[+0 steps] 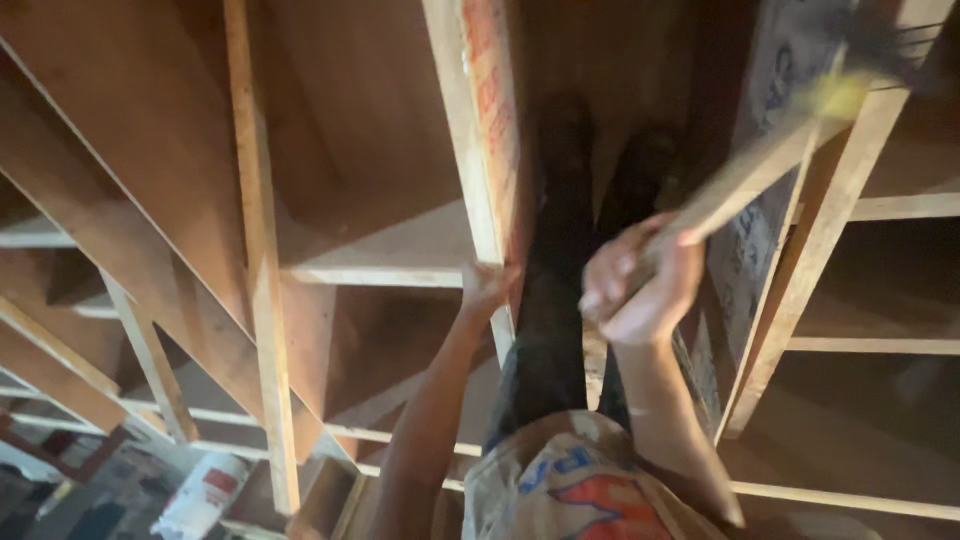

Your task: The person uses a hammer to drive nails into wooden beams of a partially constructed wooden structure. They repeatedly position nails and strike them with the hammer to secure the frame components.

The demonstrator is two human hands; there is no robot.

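Inside a dim plywood shelving unit (pixel 330 230), the left hand (pixel 487 287) is bracing the upright panel (pixel 485 130), fingers curled on its edge, while the right hand (pixel 640 280) is gripping a raised hammer (pixel 770 160); a glancing swing is risking struck fingers.

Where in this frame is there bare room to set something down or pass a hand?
Free: the shelf left of the upright board, and the open bays at right. Crowded: the middle gap, filled by the legs, left hand and right hand gripping the hammer.
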